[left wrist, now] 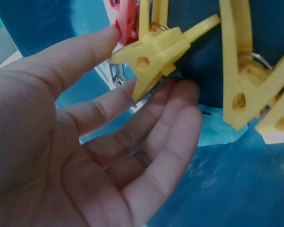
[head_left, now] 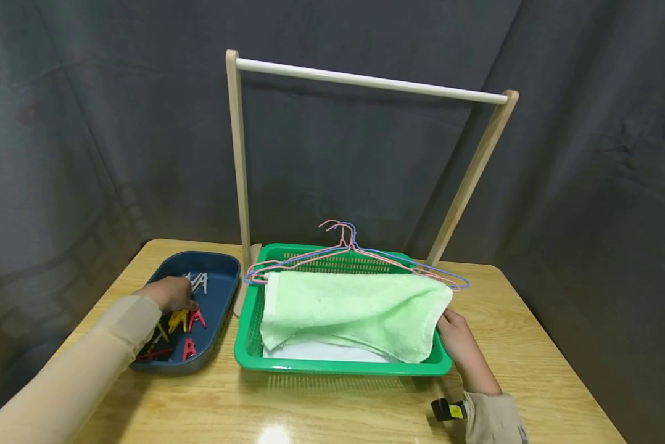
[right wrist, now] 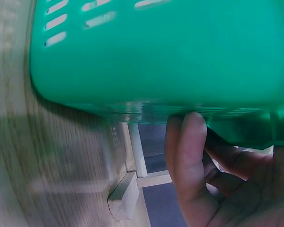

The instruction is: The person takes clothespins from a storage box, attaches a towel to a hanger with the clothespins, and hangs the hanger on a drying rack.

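My left hand (head_left: 168, 293) is down in the navy tray (head_left: 219, 296) among plastic clothespins. In the left wrist view its fingers are loosely bent around a yellow clothespin (left wrist: 154, 56). The thumb tip lies at that pin's edge, beside a pink clothespin (left wrist: 128, 21). At the right side of the green basket (head_left: 343, 366), my right hand (head_left: 459, 339) has its fingers curled under the rim and against the outer wall, near the light green towel's (head_left: 355, 308) corner. The towel lies over a hanger across the basket, with white cloth (head_left: 327, 351) beneath.
Pink and blue hangers (head_left: 351, 246) rest across the basket top, hooks pointing up. Behind stands a wooden rack with a white bar (head_left: 371, 81). White clothespins (head_left: 199, 282) and red ones (head_left: 189, 348) lie in the tray. Dark curtains enclose the wooden table (head_left: 355, 413).
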Action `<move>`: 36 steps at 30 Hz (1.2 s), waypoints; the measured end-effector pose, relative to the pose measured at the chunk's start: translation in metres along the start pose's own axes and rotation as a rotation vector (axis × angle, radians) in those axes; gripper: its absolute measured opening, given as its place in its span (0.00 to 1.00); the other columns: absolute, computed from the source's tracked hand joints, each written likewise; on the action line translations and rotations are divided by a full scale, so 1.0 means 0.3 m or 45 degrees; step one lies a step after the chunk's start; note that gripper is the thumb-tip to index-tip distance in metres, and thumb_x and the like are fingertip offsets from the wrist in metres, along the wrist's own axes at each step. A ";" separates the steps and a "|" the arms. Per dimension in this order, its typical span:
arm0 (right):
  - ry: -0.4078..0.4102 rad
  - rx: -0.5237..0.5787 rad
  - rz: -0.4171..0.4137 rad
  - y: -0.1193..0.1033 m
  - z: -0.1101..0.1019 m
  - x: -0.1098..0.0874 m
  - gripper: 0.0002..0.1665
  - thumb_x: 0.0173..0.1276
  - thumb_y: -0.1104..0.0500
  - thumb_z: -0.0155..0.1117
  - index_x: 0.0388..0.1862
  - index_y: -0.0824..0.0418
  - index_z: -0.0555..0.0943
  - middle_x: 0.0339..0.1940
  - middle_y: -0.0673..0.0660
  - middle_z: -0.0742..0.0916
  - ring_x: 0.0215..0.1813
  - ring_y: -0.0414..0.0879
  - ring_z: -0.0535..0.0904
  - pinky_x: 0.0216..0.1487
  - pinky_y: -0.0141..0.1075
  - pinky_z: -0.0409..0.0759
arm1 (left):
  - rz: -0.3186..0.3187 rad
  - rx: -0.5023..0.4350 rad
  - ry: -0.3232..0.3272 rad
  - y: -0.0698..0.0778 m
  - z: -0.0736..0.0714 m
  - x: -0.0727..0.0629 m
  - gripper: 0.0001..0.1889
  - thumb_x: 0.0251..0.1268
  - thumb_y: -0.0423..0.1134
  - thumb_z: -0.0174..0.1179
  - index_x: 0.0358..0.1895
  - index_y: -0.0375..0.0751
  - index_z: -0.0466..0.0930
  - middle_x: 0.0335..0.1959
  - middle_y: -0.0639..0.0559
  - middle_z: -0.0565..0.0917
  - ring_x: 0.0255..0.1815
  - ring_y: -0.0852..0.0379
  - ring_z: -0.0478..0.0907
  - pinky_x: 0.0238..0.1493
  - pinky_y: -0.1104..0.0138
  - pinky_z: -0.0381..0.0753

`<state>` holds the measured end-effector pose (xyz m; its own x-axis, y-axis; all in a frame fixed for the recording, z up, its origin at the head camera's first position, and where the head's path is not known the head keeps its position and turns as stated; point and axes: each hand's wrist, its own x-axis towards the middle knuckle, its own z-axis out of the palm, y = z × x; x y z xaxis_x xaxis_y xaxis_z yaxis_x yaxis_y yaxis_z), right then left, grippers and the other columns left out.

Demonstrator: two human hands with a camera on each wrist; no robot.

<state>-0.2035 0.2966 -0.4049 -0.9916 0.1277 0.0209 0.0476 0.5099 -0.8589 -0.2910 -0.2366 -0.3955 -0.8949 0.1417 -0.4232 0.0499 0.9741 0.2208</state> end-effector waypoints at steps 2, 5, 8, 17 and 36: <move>0.003 0.004 0.002 0.001 0.000 0.001 0.28 0.85 0.57 0.39 0.65 0.80 0.72 0.55 0.72 0.83 0.40 0.38 0.78 0.40 0.32 0.77 | -0.006 -0.003 -0.005 0.002 -0.002 -0.002 0.16 0.71 0.41 0.64 0.37 0.27 0.79 0.26 0.46 0.76 0.26 0.54 0.76 0.29 0.66 0.76; 0.002 0.002 0.005 0.005 -0.001 0.004 0.28 0.85 0.57 0.39 0.65 0.80 0.71 0.54 0.72 0.83 0.39 0.37 0.78 0.40 0.31 0.77 | -0.012 -0.006 -0.010 0.002 -0.002 -0.003 0.16 0.71 0.41 0.64 0.36 0.28 0.79 0.25 0.46 0.76 0.25 0.54 0.76 0.29 0.66 0.76; -0.001 -0.009 0.011 0.007 -0.001 0.008 0.28 0.85 0.57 0.39 0.66 0.80 0.71 0.57 0.73 0.82 0.42 0.38 0.78 0.41 0.31 0.77 | -0.019 -0.014 -0.010 -0.003 0.001 0.000 0.16 0.71 0.41 0.64 0.36 0.28 0.79 0.25 0.46 0.77 0.26 0.54 0.77 0.30 0.66 0.77; 0.010 0.004 0.015 0.003 -0.007 -0.003 0.29 0.85 0.55 0.39 0.65 0.79 0.72 0.55 0.72 0.83 0.40 0.38 0.78 0.41 0.32 0.77 | 0.008 0.017 0.012 0.003 -0.008 -0.011 0.16 0.71 0.42 0.65 0.32 0.30 0.78 0.22 0.47 0.76 0.23 0.55 0.75 0.28 0.67 0.75; 0.023 -0.017 0.012 0.009 -0.004 0.005 0.28 0.85 0.56 0.42 0.63 0.80 0.74 0.56 0.71 0.83 0.42 0.37 0.77 0.42 0.31 0.77 | 0.092 -0.053 0.046 0.015 -0.025 -0.014 0.15 0.69 0.38 0.66 0.42 0.25 0.78 0.31 0.43 0.79 0.30 0.50 0.78 0.36 0.59 0.83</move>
<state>-0.2049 0.2991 -0.4065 -0.9887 0.1481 0.0219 0.0590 0.5198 -0.8523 -0.2903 -0.2342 -0.3861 -0.9052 0.2043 -0.3726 0.0972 0.9531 0.2866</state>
